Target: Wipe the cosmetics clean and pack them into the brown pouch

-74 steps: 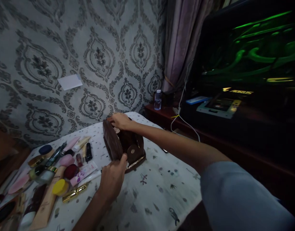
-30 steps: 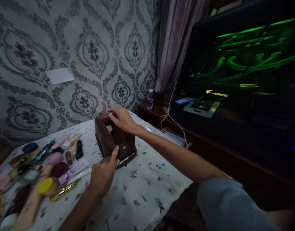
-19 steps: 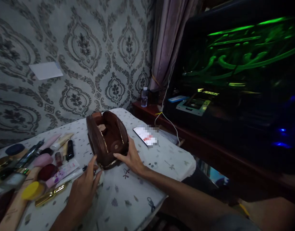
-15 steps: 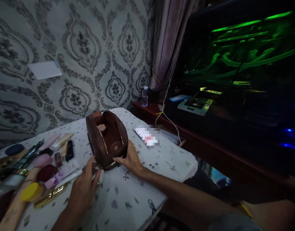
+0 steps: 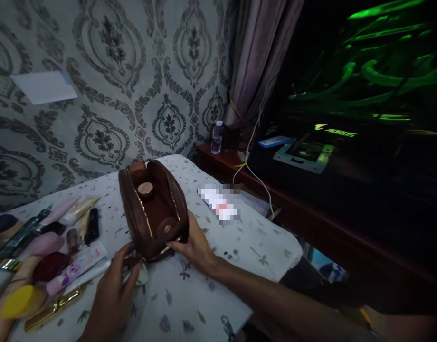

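Note:
A brown zip-up cosmetic pouch stands unzipped on the cloth-covered table. Inside it lies a round, pinkish-beige compact. My right hand grips the pouch's near right corner, thumb over the front edge and fingers along the side. My left hand is by the near left corner, its thumb and index finger apart. A small dark brown piece shows between those fingers; whether they pinch it is unclear. Just beyond the left thumb sits a small whitish object, partly hidden.
To the left lie several cosmetics: a yellow-capped item, a gold tube, a pink-and-white tube and a black tube. A blurred-out phone lies right of the pouch. Beyond are a bottle and a computer case.
My view has shifted slightly, and the pouch appears a little lower and further left. The compact inside shows more fully. My right hand keeps its hold; my left stays by the corner.

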Tool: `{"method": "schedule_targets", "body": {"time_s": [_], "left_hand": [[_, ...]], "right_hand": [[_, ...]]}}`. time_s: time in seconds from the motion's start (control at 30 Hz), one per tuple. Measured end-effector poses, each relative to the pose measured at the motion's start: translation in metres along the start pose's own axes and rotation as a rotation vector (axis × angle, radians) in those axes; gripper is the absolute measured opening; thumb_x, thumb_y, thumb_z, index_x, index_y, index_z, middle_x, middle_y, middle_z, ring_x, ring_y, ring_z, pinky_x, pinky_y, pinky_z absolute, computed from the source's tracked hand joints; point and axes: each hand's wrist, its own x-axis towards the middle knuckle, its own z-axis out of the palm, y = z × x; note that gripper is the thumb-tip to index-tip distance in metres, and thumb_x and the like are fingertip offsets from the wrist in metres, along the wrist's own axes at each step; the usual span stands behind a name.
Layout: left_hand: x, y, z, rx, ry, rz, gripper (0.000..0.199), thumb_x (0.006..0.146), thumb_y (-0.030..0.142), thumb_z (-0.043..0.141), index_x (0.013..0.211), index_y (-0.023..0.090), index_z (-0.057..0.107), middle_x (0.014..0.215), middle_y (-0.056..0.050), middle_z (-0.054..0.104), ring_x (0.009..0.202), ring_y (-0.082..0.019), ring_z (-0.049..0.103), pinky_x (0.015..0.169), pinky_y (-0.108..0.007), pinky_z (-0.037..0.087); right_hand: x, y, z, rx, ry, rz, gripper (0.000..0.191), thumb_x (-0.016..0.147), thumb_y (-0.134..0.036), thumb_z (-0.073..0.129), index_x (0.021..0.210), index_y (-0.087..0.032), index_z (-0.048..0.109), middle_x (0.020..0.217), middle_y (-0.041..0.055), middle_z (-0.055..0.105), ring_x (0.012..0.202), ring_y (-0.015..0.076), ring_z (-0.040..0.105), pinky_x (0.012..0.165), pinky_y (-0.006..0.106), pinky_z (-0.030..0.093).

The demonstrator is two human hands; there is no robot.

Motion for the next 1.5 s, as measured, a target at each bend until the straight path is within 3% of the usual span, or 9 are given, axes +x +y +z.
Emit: {"method": "schedule_targets", "body": {"time_s": [0.37,0.6,0.73,0.87,1.07,1.17,1.27,1.37,1.5], "left_hand": [[0.0,-0.033,-0.002,0.017,-0.04,-0.035,0.047,0.083,0.054,0.059,0.12,0.026,0.063,0.11,-0.004,0.077,0.094,-0.027,0.075,0.073,-0.033,0.064],[-0.012,-0.03,0.01,0.103,0.057,-0.156,0.048,0.088,0.061,0.046,0.118,0.028,0.062,0.108,-0.003,0.077,0.098,-0.029,0.074,0.075,-0.037,0.064],[-0.008,-0.033,0.006,0.083,-0.026,-0.089,0.047,0.086,0.057,0.053,0.122,0.027,0.059,0.108,-0.002,0.077,0.096,-0.026,0.075,0.072,-0.033,0.064],[-0.002,-0.027,0.001,0.068,-0.074,-0.006,0.046,0.088,0.05,0.056,0.126,0.024,0.054,0.113,-0.005,0.075,0.099,-0.025,0.074,0.079,-0.034,0.062],[-0.009,0.005,0.003,0.078,-0.099,0.018,0.045,0.092,0.037,0.049,0.134,0.021,0.043,0.125,-0.012,0.065,0.113,-0.028,0.066,0.093,-0.044,0.055],[-0.02,0.013,-0.007,0.096,-0.17,0.145,0.042,0.093,0.025,0.048,0.134,0.02,0.043,0.133,-0.014,0.059,0.124,-0.027,0.056,0.103,-0.045,0.048],[-0.033,0.011,-0.025,0.163,-0.276,0.223,0.036,0.088,0.01,0.048,0.123,0.02,0.052,0.122,-0.011,0.06,0.119,-0.025,0.054,0.102,-0.043,0.047],[-0.048,0.005,-0.043,0.194,-0.294,0.221,0.033,0.081,-0.001,0.047,0.105,0.02,0.056,0.111,-0.009,0.06,0.111,-0.023,0.055,0.098,-0.038,0.048],[-0.068,-0.009,-0.062,0.161,-0.22,0.165,0.035,0.076,-0.004,0.047,0.101,0.02,0.057,0.103,-0.007,0.06,0.101,-0.022,0.056,0.091,-0.035,0.05]], "right_hand": [[0.003,-0.001,-0.007,0.045,-0.042,0.071,0.097,0.071,-0.024,0.083,0.152,-0.027,0.03,0.141,0.009,0.053,0.129,0.0278,0.051,0.108,0.044,0.044],[0.004,0.001,-0.009,0.074,-0.052,0.129,0.096,0.07,-0.024,0.084,0.15,-0.028,0.032,0.139,0.0083,0.055,0.127,0.0269,0.054,0.108,0.043,0.045],[0.004,0.001,-0.01,0.044,-0.06,0.114,0.096,0.071,-0.024,0.083,0.151,-0.025,0.03,0.141,0.0102,0.053,0.13,0.0277,0.051,0.109,0.044,0.043],[0.005,0.006,-0.007,0.008,-0.046,0.033,0.093,0.074,-0.03,0.08,0.15,-0.022,0.029,0.141,0.0129,0.052,0.13,0.0294,0.05,0.109,0.045,0.043],[0.005,0.016,-0.005,-0.142,0.038,-0.13,0.096,0.076,-0.036,0.077,0.152,-0.018,0.023,0.146,0.0166,0.045,0.136,0.0306,0.045,0.114,0.048,0.039],[0.001,0.003,-0.008,-0.283,0.18,-0.262,0.088,0.08,-0.039,0.073,0.151,-0.015,0.026,0.148,0.0195,0.041,0.137,0.0342,0.042,0.113,0.054,0.037],[-0.004,-0.023,-0.008,-0.338,0.293,-0.48,0.076,0.084,-0.032,0.071,0.148,-0.017,0.034,0.145,0.0186,0.045,0.135,0.034,0.045,0.112,0.057,0.037],[-0.012,-0.049,0.006,-0.304,0.214,-0.67,0.056,0.086,-0.021,0.066,0.139,-0.021,0.046,0.132,0.0147,0.058,0.123,0.0297,0.056,0.103,0.05,0.047],[-0.023,-0.066,0.053,-0.203,-0.079,-0.733,0.031,0.091,-0.018,0.057,0.123,-0.022,0.058,0.119,0.0114,0.066,0.111,0.0238,0.064,0.095,0.04,0.053]]}}
